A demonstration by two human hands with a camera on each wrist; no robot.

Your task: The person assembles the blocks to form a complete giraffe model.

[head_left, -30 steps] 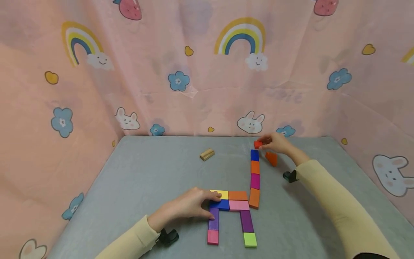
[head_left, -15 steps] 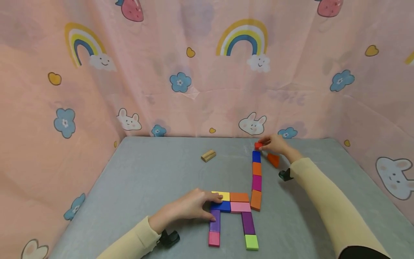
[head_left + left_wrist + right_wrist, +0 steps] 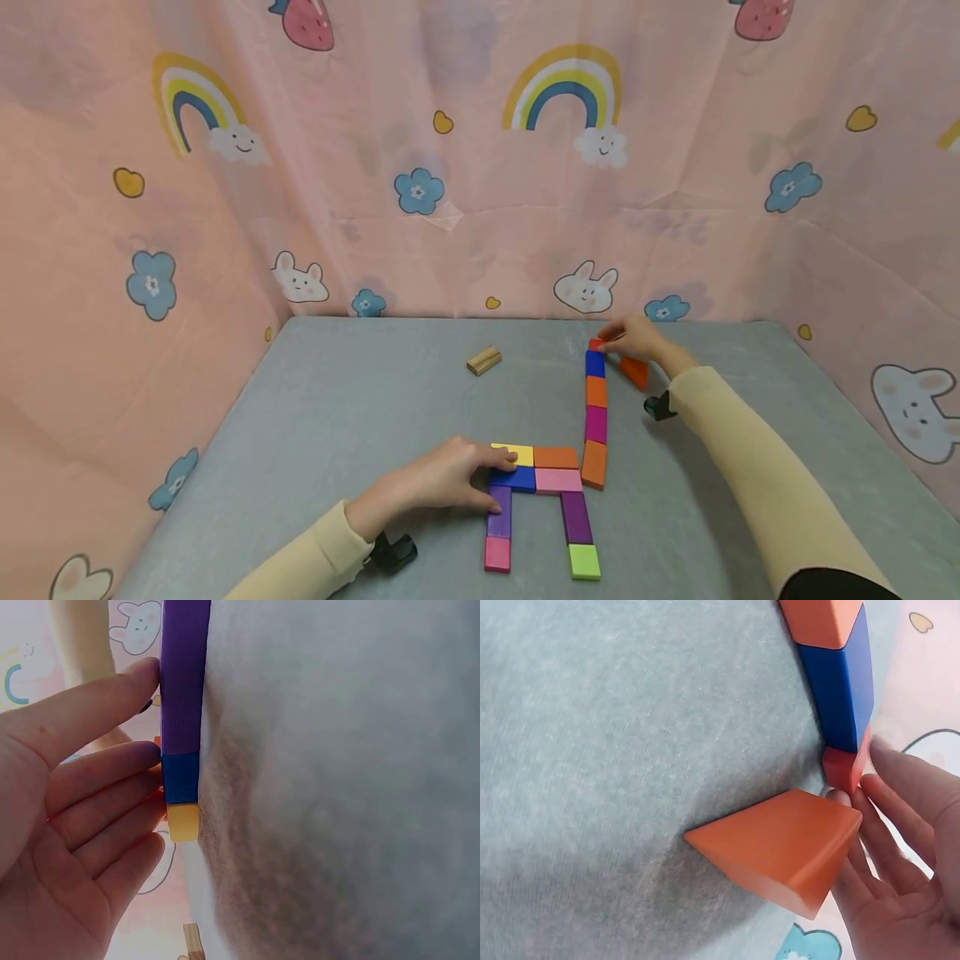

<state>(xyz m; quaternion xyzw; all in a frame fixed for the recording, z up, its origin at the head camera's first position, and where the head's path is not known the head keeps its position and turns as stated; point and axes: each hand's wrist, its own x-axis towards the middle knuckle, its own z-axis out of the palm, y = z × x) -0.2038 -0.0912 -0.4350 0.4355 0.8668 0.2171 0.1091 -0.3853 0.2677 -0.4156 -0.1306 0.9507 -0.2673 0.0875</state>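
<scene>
My right hand (image 3: 636, 340) pinches a small red block (image 3: 843, 769) at the far end of a column of flat blocks. The red block meets the blue block (image 3: 838, 697) there; below it run orange, magenta (image 3: 596, 424) and another orange block (image 3: 594, 464). Beside the hand, an orange wedge-shaped block (image 3: 780, 844) sits on the cloth. My left hand (image 3: 442, 477) rests on the near group, fingers over the yellow block (image 3: 523, 455) and dark blue block (image 3: 516, 479), thumb on the purple block (image 3: 498, 517). In the left wrist view its fingers are fairly straight.
Orange (image 3: 556, 457), light pink (image 3: 558, 481), dark purple (image 3: 576, 517), lime green (image 3: 584, 562) and pink (image 3: 497, 554) blocks complete the near group. A grooved wooden piece (image 3: 483, 361) lies at the back. A printed pink curtain (image 3: 465, 233) borders the grey table (image 3: 360, 392).
My right hand has drawn the red block a little toward me, closing the gap to the blue block. The left hand stays on the near group.
</scene>
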